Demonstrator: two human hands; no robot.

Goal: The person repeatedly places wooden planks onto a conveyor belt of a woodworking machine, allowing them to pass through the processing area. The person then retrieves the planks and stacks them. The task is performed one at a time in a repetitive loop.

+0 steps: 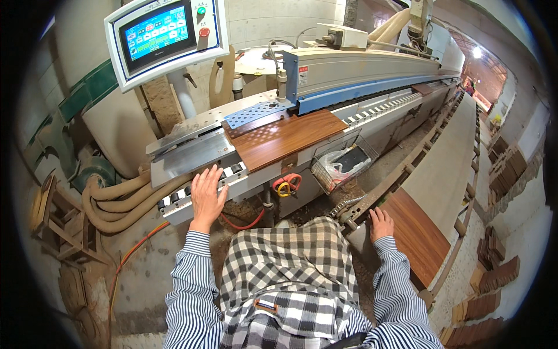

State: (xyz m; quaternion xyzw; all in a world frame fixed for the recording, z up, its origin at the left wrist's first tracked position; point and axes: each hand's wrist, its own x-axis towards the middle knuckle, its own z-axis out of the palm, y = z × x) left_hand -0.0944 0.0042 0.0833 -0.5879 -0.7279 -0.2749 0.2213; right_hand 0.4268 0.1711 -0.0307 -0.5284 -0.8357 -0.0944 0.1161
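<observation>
The left hand (207, 195) lies flat and open, palm down, on the front edge of the machine's metal feed table (192, 154), fingers spread over the row of small rollers (200, 186); it grasps nothing. The right hand (381, 224) rests open on the near end of a brown wood panel (415, 232) that lies on the long roller conveyor (459, 151) to the person's right, fingers laid on the panel's edge and not closed around it.

A second brown wood panel (285, 136) lies on the feed table, up and to the right of the left hand and well apart from it, its far end under the machine's grey and blue housing (360, 72). On that housing, near its left end, is a small white and red rectangular label (303, 75). Above the left hand a white control box (165, 38) carries a bright blue screen, with a green button and a red button beside it. Below the table hangs a wire basket (343, 166) holding a clear plastic bag, and a red and yellow coiled hose (286, 184) hangs just left of it. Tan ribbed hoses (119, 200) curve along the floor at the left. Stacks of small brown wood pieces (494, 279) stand on the floor at the far right.
</observation>
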